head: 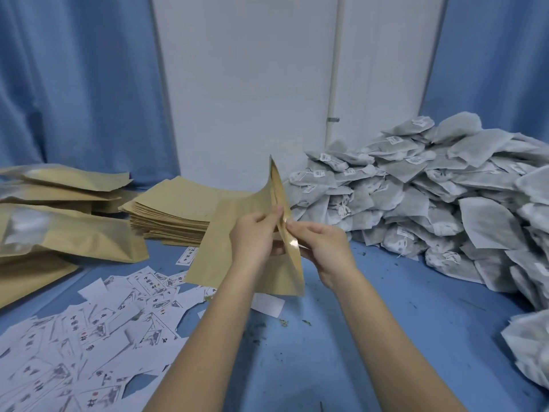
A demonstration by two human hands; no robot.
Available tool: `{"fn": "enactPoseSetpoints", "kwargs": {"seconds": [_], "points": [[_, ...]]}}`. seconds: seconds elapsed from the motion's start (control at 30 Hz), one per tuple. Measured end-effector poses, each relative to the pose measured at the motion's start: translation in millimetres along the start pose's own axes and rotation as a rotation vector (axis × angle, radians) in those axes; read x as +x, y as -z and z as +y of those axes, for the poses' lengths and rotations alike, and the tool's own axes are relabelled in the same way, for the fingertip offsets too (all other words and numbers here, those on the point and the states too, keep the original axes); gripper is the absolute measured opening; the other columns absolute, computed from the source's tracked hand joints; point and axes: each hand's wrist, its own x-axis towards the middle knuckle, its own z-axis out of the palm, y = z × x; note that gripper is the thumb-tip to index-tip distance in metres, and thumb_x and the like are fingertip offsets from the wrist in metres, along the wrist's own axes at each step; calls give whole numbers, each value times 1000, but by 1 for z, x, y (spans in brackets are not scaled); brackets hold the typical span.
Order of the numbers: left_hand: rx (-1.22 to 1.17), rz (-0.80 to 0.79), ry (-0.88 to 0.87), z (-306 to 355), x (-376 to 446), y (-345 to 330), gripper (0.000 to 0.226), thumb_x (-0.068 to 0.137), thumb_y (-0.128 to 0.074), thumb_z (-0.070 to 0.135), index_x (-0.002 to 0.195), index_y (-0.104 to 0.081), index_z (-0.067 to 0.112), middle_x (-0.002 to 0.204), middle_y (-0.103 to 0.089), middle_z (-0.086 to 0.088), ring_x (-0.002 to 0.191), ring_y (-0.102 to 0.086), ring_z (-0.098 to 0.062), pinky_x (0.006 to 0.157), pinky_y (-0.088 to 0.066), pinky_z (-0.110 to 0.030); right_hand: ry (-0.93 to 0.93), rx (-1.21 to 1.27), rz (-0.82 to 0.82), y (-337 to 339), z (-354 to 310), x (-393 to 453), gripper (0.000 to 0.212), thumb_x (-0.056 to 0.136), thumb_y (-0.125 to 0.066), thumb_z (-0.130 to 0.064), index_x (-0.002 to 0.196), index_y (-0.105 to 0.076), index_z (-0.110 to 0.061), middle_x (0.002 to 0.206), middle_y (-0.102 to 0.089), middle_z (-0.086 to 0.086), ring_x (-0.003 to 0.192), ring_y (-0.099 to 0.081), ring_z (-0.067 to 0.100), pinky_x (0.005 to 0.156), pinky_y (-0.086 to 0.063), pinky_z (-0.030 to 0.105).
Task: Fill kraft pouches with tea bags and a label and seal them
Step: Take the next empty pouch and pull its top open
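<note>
Above the blue table (pixel 371 337), an empty kraft pouch (pixel 225 242) is pulled open at its mouth.

One lip is pinched by the left hand (pixel 255 233) and the other by the right hand (pixel 322 245), fingers clamped on the paper. Nothing appears to have been loaded into it yet; filling, labelling and sealing seem still to come. A stack of flat pouches (pixel 172 212) lies behind, filled pouches (pixel 65 233) are piled at left, tea bags (pixel 430 197) heaped at right. Printed labels (pixel 89 331) are scattered in front; their writing cannot be read.
</note>
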Motion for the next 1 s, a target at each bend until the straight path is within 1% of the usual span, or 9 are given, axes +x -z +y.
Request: {"fn": "enactPoseSetpoints", "kwargs": {"seconds": [0.13, 0.23, 0.33, 0.57, 0.67, 0.73, 0.83, 0.93, 1.0], "points": [[487, 86, -257, -4, -4, -16, 37, 93, -50, 17, 59, -53, 3, 68, -66, -18, 59, -54, -28, 55, -36, -26, 341, -795, 196, -5, 5, -5, 16, 84, -62, -22, 96, -72, -19, 84, -73, -5, 81, -67, 7, 74, -50, 20], [587, 74, -298, -5, -5, -24, 42, 93, -45, 11, 51, -41, 9, 62, -59, -15, 59, -40, -25, 54, -20, -29, 435, -1018, 151, 0, 4, -6, 17, 89, -54, -17, 89, -70, -12, 77, -71, 5, 72, -62, 19, 63, -42, 27], [632, 27, -314, -10, -3, -27, 46, 94, -45, 13, 49, -38, 15, 50, -45, -1, 56, -40, -22, 54, -20, -28, 459, -1036, 146, 13, 4, -5, 31, 92, -49, -18, 62, -54, -18, 49, -51, -6, 48, -44, 10, 51, -27, 24], [638, 28, -320, -17, -1, -33, 41, 94, -46, 11, 53, -38, 7, 51, -47, -7, 52, -44, -21, 49, -32, -21, 406, -953, 236, 38, 4, 3, 21, 89, -46, -10, 73, -51, -22, 47, -40, -7, 47, -44, 7, 49, -30, 20], [745, -33, -351, -11, -2, -37, 32, 94, -38, 11, 74, -59, -3, 76, -67, -18, 76, -63, -33, 73, -50, -39, 559, -990, 254, 42, 3, -2, 23, 86, -54, -7, 105, -55, -20, 77, -56, -7, 63, -52, 5, 60, -44, 20], [887, -30, -405, -5, -5, -44, 31, 95, -37, 13, 85, -61, -3, 85, -67, -21, 84, -63, -36, 71, -48, -34, 704, -1125, 296, 47, 1, 1, 17, 83, -58, -8, 99, -60, -14, 95, -54, 0, 81, -55, 19, 66, -46, 29], [1106, -24, -537, 3, -15, -55, 27, 96, -39, 13, 91, -63, 2, 92, -65, -19, 89, -61, -36, 63, -32, -30, 717, -1239, 176, 49, -4, 1, 11, 84, -51, -10, 87, -62, -6, 85, -54, 3, 82, -44, 14, 72, -30, 15], [1233, -66, -619, 9, -23, -66, 23, 93, -40, 4, 92, -63, 3, 81, -61, -13, 76, -58, -30, 59, -33, -28, 818, -1397, 71, 53, -12, 0, 9, 71, -55, 5, 69, -61, -2, 70, -53, 4, 69, -41, 7, 52, -21, 8], [1319, -80, -632, 15, -30, -72, 24, 90, -40, -1, 97, -63, 3, 81, -55, -7, 73, -56, -29, 60, -34, -28, 630, -1534, -72, 59, -18, 4, 25, 81, -48, 8, 64, -54, -10, 68, -51, 0, 69, -48, 14, 53, -21, 15]]}}
